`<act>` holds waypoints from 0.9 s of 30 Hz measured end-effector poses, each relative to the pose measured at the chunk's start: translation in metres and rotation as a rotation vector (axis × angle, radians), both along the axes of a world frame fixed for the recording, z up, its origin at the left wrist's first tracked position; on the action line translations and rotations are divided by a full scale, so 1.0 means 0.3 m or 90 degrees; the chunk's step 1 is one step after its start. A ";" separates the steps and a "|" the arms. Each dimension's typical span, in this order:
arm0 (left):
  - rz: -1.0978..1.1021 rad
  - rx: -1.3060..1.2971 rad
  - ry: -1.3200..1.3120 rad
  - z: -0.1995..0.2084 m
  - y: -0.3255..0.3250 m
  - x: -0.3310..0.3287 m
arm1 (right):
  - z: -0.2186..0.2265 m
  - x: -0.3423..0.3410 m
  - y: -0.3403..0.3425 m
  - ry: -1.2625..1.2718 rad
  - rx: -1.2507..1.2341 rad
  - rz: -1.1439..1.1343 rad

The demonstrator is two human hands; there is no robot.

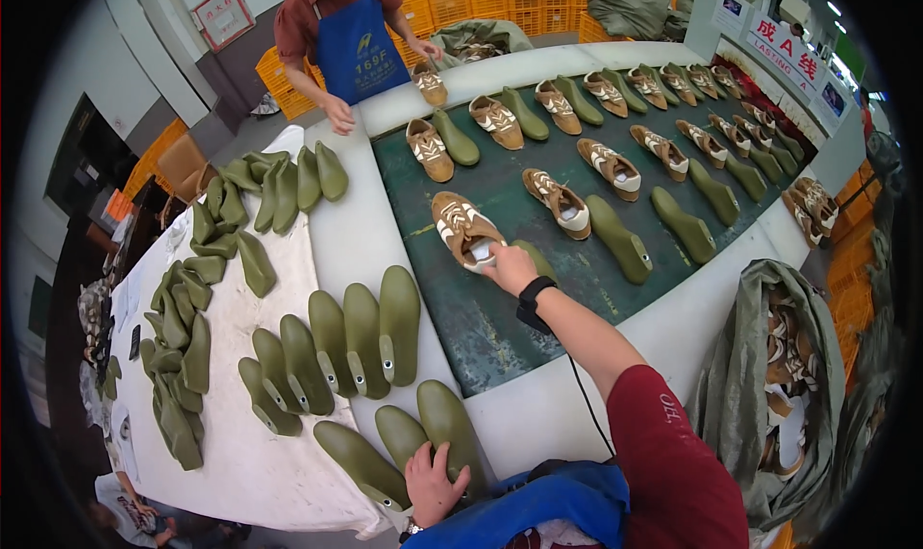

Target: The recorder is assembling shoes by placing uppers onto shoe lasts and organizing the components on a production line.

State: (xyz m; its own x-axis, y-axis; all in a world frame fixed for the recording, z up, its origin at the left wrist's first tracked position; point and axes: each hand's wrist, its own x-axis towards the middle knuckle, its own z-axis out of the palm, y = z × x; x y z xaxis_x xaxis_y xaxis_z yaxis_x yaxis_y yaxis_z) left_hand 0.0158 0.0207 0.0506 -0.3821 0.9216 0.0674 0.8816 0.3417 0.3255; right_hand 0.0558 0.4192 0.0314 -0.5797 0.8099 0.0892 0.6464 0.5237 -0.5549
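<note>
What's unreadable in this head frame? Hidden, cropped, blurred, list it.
- Right hand: fingertips hidden behind the tan shoe it reaches; grip cannot be judged.
- Green shoe form beside that shoe: mostly covered by the right hand.
- Left hand: wrist hidden by the blue apron; it rests on a green form.
- Grey sack: contents mostly covered by its folds, dark rim beyond.
- Far shoes: too small, bent by the fisheye.

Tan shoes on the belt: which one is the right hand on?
The nearest tan shoe, at the belt's near end; right hand grips its heel. The others lie untouched further along.
</note>
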 end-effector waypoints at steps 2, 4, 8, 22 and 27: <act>0.011 -0.002 -0.007 0.001 0.010 0.005 | -0.048 -0.031 0.036 -0.005 -0.013 -0.044; 0.013 0.006 0.016 0.003 0.010 0.001 | -0.085 -0.036 0.035 -0.023 -0.055 -0.110; 0.019 0.029 0.047 0.009 -0.011 0.006 | -0.100 0.009 -0.097 0.071 -0.064 0.045; 0.117 0.209 -0.105 -0.140 -0.095 -0.065 | 0.052 0.255 -1.002 -0.200 -0.121 0.431; 0.047 0.196 -0.125 -0.175 -0.068 -0.015 | 0.040 0.291 -1.032 -0.104 -0.029 0.484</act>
